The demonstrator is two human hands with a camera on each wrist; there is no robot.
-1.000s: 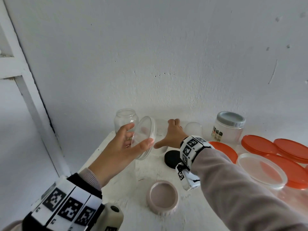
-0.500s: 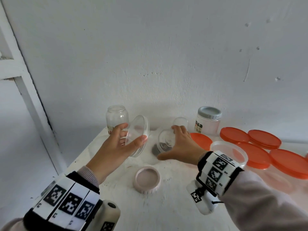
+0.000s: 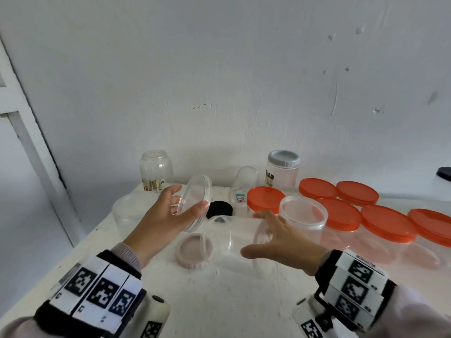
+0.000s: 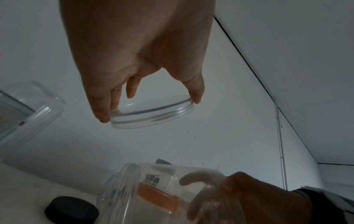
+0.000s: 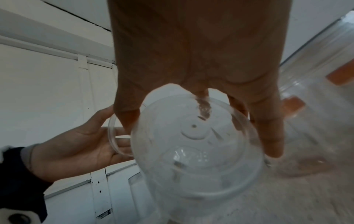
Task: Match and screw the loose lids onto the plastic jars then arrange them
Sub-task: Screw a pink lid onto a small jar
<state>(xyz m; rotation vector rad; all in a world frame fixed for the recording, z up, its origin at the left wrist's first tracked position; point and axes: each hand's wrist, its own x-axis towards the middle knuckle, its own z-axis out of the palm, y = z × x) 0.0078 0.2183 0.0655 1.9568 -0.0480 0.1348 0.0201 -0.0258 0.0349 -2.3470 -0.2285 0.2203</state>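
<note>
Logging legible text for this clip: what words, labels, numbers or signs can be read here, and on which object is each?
None can be read.
Clear lidless jar at back left: colourful label, blurred.
Small clear jar with green-and-white sticker: print too small.
Silver-lidded clear jar: dark side label, illegible.
Black-and-white square markers on wristbands: patterns, not words.
Clear jar in right hand: orange label, blurred.

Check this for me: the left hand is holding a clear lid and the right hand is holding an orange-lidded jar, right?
Not quite. The left hand does hold the clear lid, but the right hand grips a clear jar with no lid, tipped sideways. The right wrist view shows it.
</note>
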